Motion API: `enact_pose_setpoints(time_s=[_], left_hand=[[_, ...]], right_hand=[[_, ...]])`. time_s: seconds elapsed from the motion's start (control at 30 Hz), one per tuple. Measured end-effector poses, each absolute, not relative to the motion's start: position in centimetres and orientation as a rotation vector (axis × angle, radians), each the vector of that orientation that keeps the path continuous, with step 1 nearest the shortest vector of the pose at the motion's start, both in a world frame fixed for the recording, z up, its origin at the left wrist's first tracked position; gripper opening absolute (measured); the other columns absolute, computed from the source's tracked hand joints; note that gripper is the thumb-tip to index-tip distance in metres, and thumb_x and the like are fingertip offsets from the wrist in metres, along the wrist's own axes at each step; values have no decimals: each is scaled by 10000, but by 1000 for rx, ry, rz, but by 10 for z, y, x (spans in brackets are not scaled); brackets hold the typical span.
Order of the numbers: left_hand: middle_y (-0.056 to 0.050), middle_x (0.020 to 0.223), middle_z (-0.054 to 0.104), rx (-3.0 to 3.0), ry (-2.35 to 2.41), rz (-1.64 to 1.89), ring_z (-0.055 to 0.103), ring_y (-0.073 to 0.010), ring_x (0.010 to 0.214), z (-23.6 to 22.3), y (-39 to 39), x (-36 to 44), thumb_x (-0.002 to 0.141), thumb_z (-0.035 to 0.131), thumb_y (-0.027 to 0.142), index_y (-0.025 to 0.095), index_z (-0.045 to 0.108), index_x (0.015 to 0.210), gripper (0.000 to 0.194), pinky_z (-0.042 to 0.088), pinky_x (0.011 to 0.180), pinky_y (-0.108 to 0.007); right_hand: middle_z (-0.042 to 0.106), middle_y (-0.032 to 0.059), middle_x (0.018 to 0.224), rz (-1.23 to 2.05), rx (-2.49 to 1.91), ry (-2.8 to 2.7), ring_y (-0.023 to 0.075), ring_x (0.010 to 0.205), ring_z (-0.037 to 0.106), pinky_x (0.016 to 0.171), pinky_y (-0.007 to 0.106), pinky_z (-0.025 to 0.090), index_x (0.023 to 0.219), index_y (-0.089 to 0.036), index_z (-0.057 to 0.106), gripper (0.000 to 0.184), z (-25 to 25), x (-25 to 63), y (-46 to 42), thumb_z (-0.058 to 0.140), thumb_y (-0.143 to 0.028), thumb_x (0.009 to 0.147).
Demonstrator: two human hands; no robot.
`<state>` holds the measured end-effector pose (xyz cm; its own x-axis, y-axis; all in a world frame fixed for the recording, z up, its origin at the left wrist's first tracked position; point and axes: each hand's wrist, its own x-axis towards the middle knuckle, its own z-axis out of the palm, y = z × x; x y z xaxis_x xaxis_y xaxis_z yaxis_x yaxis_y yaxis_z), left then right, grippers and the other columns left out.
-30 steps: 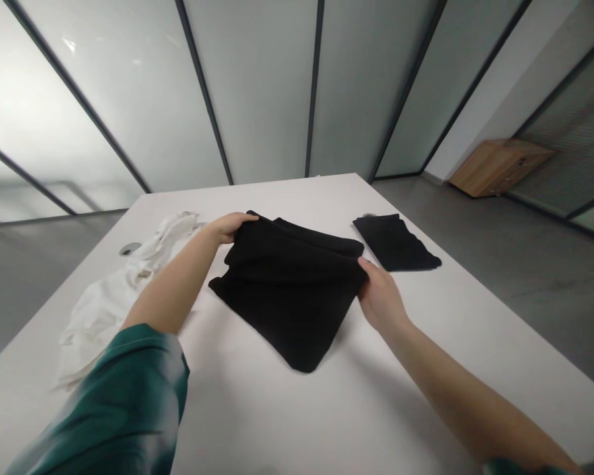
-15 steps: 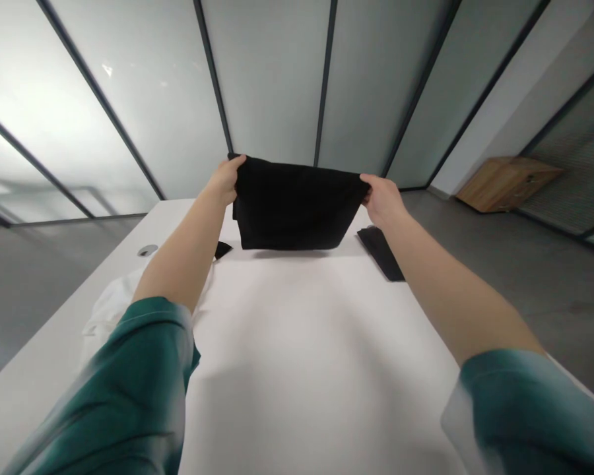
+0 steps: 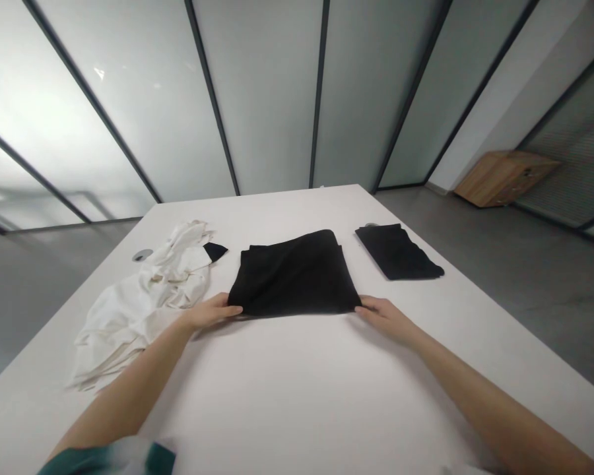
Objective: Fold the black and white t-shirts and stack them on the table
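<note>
The left hand [image 3: 208, 312] and right hand [image 3: 383, 316] lie flat on the white table [image 3: 297, 389], fingers [image 3: 233, 309] open, touching the folded black cloth [image 3: 294, 276] but not holding it.

Black fabric [image 3: 294, 277], folded into a soft, slightly rumpled rectangle, lies flat at the centre of a white table [image 3: 297, 389], its near edge straight and its far side uneven. The left hand [image 3: 210, 311] rests open against the near-left corner, the right hand [image 3: 383, 315] lies open at the near-right corner, both touching the fabric.
</note>
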<state>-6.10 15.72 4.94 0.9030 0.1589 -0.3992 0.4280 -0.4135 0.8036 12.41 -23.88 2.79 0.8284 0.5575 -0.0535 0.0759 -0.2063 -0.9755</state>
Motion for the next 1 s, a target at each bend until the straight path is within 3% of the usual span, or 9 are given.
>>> enact_pose_setpoints(time_s=[0.13,0.27,0.33,0.47,0.6,0.77,0.9,1.0], left_hand=[[-41,1092,746,1845,480,-277,650,-272,1111,53,167,-63,654,765,566,275,746,974,433,536,913,-330],[-70,874,743,1546,677,-189,692,-214,748,49,175,-21,702,762,515,184,706,977,434,556,625,-294],[-71,837,742,1390,728,-141,684,-191,679,46,175,1,735,760,412,163,698,966,345,553,587,-277],[-109,864,762,1194,708,-23,728,-210,788,44,170,39,770,715,235,129,711,879,152,589,738,-272],[-98,750,750,1189,825,107,720,-217,680,39,161,59,727,724,174,128,693,794,87,598,687,-312],[-42,718,737,1242,746,293,705,-185,655,30,155,43,642,729,135,149,675,817,184,586,658,-287],[-40,864,763,1273,628,230,727,-194,770,31,155,15,594,777,147,182,667,949,373,590,726,-295],[-54,828,754,1338,708,123,718,-204,729,36,154,7,620,798,214,187,651,943,356,584,673,-306]], right_hand=[[648,-3,640,513,-1857,-524,227,676,609,624,309,478,816,-233,719,251,24,131,-246,786,-427,671],[672,17,736,586,-1916,-299,183,657,619,614,283,494,1176,-211,644,459,31,164,-219,708,-419,772],[678,35,786,620,-1923,-190,182,685,633,610,276,505,1245,-205,591,499,34,181,-201,684,-398,794],[701,71,922,532,-1925,-126,207,822,654,662,283,521,1178,-205,608,439,36,208,-165,687,-375,781],[716,100,968,336,-1974,-131,249,911,658,771,335,521,1055,-179,650,371,30,226,-132,696,-353,731],[708,83,889,210,-1966,-350,257,875,658,830,375,504,844,-177,640,190,21,226,-124,588,-275,690],[694,68,970,77,-1900,-458,251,955,638,902,394,493,901,-205,595,250,10,210,-145,572,-264,660],[693,56,939,160,-1869,-396,248,918,648,869,401,517,929,-229,560,272,5,197,-157,607,-274,665]])
